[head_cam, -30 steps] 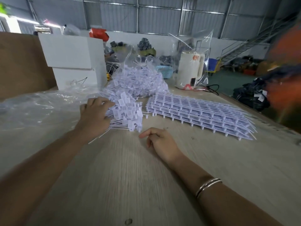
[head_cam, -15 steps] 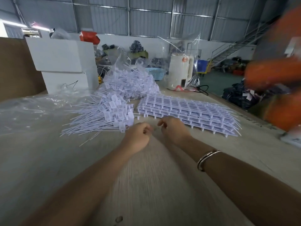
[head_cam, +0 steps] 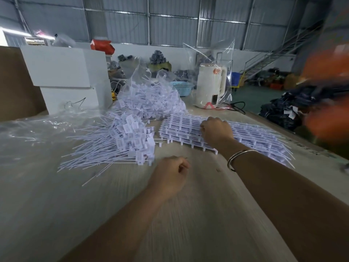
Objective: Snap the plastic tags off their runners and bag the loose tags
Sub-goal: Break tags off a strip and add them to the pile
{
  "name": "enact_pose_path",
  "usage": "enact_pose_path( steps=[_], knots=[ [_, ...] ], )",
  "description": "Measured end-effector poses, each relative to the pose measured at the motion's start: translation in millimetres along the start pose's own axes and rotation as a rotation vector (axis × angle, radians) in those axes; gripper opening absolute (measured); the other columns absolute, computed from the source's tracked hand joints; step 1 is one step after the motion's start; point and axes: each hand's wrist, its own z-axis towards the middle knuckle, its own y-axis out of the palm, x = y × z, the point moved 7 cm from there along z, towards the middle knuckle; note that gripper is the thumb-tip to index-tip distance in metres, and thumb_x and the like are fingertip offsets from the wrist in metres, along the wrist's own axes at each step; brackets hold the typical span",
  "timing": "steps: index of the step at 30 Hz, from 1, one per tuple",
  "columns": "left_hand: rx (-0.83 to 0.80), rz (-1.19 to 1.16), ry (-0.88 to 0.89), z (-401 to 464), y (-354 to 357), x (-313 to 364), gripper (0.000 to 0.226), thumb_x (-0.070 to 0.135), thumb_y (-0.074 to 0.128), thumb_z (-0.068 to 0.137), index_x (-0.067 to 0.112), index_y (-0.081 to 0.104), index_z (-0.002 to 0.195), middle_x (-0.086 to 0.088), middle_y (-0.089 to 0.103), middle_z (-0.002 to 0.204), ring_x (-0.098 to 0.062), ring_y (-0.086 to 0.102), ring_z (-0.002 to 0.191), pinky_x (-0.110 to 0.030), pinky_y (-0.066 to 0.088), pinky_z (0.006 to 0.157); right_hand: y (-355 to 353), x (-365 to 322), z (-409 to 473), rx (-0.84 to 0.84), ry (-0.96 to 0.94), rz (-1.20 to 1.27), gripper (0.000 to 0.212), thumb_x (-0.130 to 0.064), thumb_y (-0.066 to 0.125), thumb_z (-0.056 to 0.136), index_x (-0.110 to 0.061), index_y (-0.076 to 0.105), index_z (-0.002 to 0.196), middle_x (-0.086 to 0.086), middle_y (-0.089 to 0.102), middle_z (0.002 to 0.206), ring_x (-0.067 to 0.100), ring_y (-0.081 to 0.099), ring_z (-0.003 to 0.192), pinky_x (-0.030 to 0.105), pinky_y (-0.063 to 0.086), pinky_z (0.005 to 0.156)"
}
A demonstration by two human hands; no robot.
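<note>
A stack of white tag runners lies on the wooden table to the right of centre. My right hand rests on the left part of that stack with its fingers curled onto the top runner. A loose pile of snapped-off white tags with long thin tails lies left of the stack. My left hand hovers near the table just below the pile, fingers curled in a loose fist, nothing visible in it. Behind the pile, an open clear bag holds many more tags.
A flat clear plastic bag lies at the far left. Two white boxes stand behind it. A white kettle in plastic wrap and a blue basket stand at the table's far edge. A blurred orange shape fills the right side.
My right hand has moved up from the table centre onto the runner stack. My left hand left the loose pile a second ago and now sits curled below it.
</note>
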Motion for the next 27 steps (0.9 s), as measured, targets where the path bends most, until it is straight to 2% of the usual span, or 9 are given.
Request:
enact_pose_path(
  steps=[2, 5, 10, 12, 15, 19, 21, 24, 27],
  knots=[
    [-0.008, 0.007, 0.012, 0, 2, 0, 0.021, 0.016, 0.050, 0.091, 0.022, 0.068, 0.101, 0.007, 0.065, 0.099, -0.002, 0.056, 0.081, -0.014, 0.041, 0.070, -1, 5, 9, 0.043, 0.015, 0.033, 0.028, -0.019, 0.039, 0.093, -0.012, 0.062, 0.108, 0.011, 0.059, 0.111, 0.030, 0.054, 0.105, 0.039, 0.038, 0.092],
    [-0.013, 0.015, 0.033, 0, 5, -2, 0.021, 0.018, 0.050, 0.091, 0.027, 0.068, 0.098, 0.012, 0.061, 0.094, 0.002, 0.054, 0.081, -0.013, 0.041, 0.070, 4, 21, 30, 0.014, 0.068, 0.048, 0.032, -0.021, 0.043, 0.093, -0.011, 0.058, 0.120, 0.014, 0.054, 0.123, 0.032, 0.051, 0.113, 0.041, 0.041, 0.095],
    [-0.030, -0.010, 0.015, 3, 8, -9, 0.021, 0.021, 0.049, 0.091, 0.033, 0.065, 0.095, 0.018, 0.057, 0.093, 0.004, 0.054, 0.085, -0.016, 0.042, 0.072, 40, 25, 52, -0.351, 0.056, 0.155, 0.043, -0.029, 0.037, 0.097, -0.016, 0.044, 0.137, 0.014, 0.043, 0.142, 0.034, 0.042, 0.127, 0.042, 0.034, 0.107],
    [-0.030, -0.050, 0.001, 4, 8, -11, 0.021, 0.021, 0.050, 0.090, 0.036, 0.064, 0.092, 0.021, 0.057, 0.091, 0.006, 0.054, 0.084, -0.014, 0.042, 0.072, 49, 26, 52, -0.394, 0.053, 0.178, 0.042, -0.031, 0.034, 0.097, -0.022, 0.044, 0.137, 0.011, 0.042, 0.145, 0.033, 0.041, 0.129, 0.044, 0.031, 0.109],
    [-0.033, -0.073, -0.019, 4, 9, -14, 0.027, 0.019, 0.049, 0.090, 0.043, 0.061, 0.084, 0.025, 0.057, 0.092, 0.011, 0.053, 0.085, -0.010, 0.040, 0.069, 47, 31, 51, -0.348, 0.055, 0.194, 0.041, -0.040, 0.037, 0.094, -0.034, 0.048, 0.133, 0.002, 0.044, 0.144, 0.030, 0.040, 0.129, 0.046, 0.028, 0.109],
    [-0.038, -0.050, -0.023, 3, 8, -12, 0.032, 0.018, 0.049, 0.090, 0.046, 0.057, 0.079, 0.023, 0.056, 0.093, 0.009, 0.053, 0.082, -0.011, 0.040, 0.065, 39, 28, 52, -0.362, -0.035, 0.191, 0.037, -0.040, 0.039, 0.094, -0.031, 0.056, 0.125, 0.000, 0.051, 0.138, 0.026, 0.044, 0.124, 0.047, 0.033, 0.106],
    [-0.038, -0.048, -0.009, 2, 8, -10, 0.029, 0.018, 0.050, 0.091, 0.044, 0.059, 0.081, 0.024, 0.055, 0.093, 0.010, 0.053, 0.083, -0.010, 0.038, 0.066, 35, 29, 56, -0.324, -0.023, 0.208, 0.036, -0.033, 0.038, 0.096, -0.027, 0.056, 0.126, 0.002, 0.050, 0.138, 0.026, 0.044, 0.126, 0.045, 0.033, 0.107],
    [-0.028, -0.049, 0.010, 1, 7, -9, 0.021, 0.021, 0.052, 0.091, 0.038, 0.063, 0.089, 0.022, 0.057, 0.093, 0.009, 0.053, 0.085, -0.011, 0.041, 0.071, 26, 37, 67, -0.163, 0.060, 0.234, 0.038, -0.012, 0.044, 0.091, -0.020, 0.056, 0.127, 0.008, 0.052, 0.136, 0.028, 0.047, 0.124, 0.034, 0.037, 0.104],
    [-0.017, -0.043, 0.020, 2, 7, -10, 0.021, 0.023, 0.052, 0.090, 0.041, 0.062, 0.086, 0.021, 0.058, 0.090, 0.009, 0.053, 0.083, -0.011, 0.042, 0.072, 30, 38, 78, -0.176, 0.107, 0.119, 0.038, -0.007, 0.044, 0.091, -0.012, 0.056, 0.127, 0.011, 0.056, 0.130, 0.027, 0.049, 0.122, 0.028, 0.038, 0.099]
  ],
)
